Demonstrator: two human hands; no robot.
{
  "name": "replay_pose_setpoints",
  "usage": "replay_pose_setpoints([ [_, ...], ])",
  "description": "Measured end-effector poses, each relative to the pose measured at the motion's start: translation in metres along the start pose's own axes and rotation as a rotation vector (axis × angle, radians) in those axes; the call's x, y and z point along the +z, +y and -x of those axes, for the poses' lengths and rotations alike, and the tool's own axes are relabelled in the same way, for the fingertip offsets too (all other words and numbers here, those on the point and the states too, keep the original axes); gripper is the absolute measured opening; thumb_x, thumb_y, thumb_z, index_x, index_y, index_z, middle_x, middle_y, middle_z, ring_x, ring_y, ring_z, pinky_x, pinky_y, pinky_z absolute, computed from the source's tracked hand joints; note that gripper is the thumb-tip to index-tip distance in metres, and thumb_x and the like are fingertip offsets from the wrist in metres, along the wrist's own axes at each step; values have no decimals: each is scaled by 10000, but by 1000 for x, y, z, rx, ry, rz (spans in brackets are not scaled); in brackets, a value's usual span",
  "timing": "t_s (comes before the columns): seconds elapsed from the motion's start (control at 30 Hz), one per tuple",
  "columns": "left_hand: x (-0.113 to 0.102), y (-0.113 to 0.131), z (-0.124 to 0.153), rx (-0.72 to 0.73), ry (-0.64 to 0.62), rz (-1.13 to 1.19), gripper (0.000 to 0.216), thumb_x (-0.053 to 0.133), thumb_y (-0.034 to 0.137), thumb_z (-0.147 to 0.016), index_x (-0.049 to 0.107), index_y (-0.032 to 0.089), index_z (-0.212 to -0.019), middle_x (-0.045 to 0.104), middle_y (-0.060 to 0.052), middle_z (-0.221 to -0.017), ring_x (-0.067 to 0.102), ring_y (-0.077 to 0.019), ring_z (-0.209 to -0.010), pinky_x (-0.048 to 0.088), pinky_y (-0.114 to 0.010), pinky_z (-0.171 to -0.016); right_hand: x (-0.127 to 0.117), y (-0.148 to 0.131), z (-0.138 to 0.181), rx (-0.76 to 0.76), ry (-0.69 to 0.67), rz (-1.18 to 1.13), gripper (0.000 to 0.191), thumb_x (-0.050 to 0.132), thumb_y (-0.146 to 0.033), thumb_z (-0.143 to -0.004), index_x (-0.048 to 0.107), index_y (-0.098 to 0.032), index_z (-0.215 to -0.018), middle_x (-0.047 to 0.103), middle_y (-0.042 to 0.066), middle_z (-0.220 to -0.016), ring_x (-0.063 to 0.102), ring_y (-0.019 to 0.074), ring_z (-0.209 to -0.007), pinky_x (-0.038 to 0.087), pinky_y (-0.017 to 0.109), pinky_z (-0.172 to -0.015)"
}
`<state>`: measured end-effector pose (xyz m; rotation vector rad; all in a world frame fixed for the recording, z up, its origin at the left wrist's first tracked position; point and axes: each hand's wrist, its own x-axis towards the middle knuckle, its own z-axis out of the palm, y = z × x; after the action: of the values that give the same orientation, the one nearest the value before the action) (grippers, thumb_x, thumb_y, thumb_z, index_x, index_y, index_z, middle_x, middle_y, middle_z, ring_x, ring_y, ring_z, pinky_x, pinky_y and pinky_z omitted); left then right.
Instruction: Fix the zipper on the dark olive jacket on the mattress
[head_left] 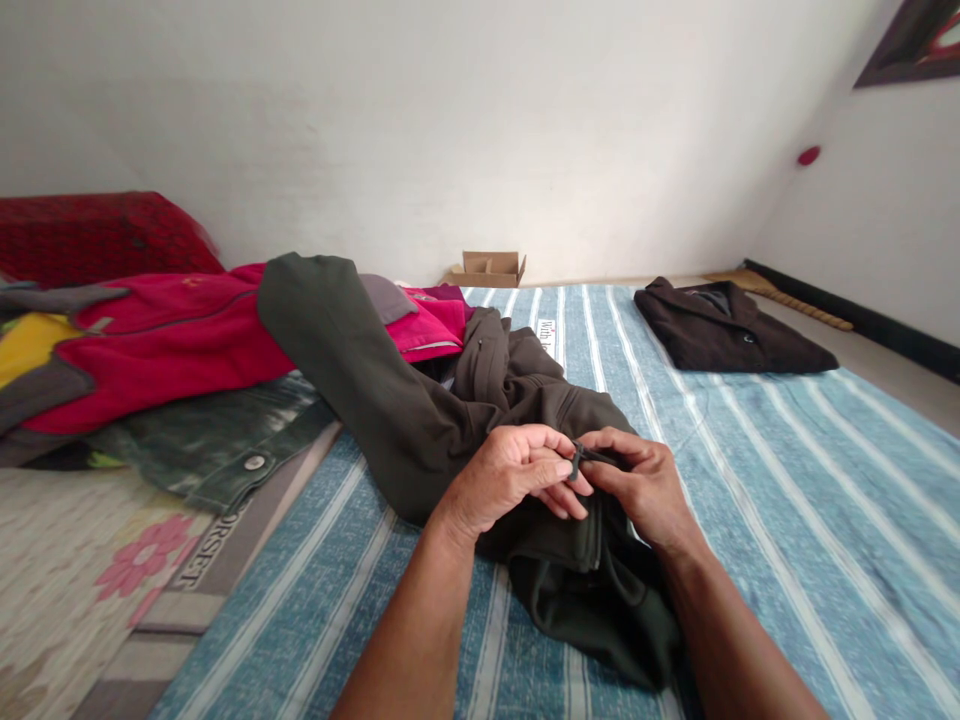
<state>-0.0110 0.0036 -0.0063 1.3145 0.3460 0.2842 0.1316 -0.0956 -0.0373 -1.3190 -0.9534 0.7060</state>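
Observation:
A dark olive jacket (360, 370) lies crumpled across the striped sheet, one sleeve stretching up to the left over a pink garment. Both hands meet over its front edge. My left hand (514, 470) is closed, thumb and fingers pinching a narrow dark strip of the jacket, which looks like a zipper end. Just to the right, my right hand (634, 480) pinches the adjoining edge of the same jacket between thumb and forefinger. The fingertips almost touch and partly hide what lies between them. A zipper line runs down the cloth below the hands.
On the left is a heap with a pink fleece garment (172, 340) and dark denim (217, 450). A folded dark brown garment (727, 330) rests at the right on the blue striped sheet (787, 500). An open cardboard box (491, 270) stands by the wall.

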Motion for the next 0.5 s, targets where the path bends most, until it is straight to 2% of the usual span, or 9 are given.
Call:
replay_pose_setpoints([
  [0.5,0,0,-1,31,48,-41,253,709,257,-729,576,107,-883,698,-76,-707,671,-181,-556,515,-267,-581,0,-1,-1,-5,1,-2,147,638,-176,-652,718,-191,-774,651,10,-748,566,154,-698,434,268,-660],
])
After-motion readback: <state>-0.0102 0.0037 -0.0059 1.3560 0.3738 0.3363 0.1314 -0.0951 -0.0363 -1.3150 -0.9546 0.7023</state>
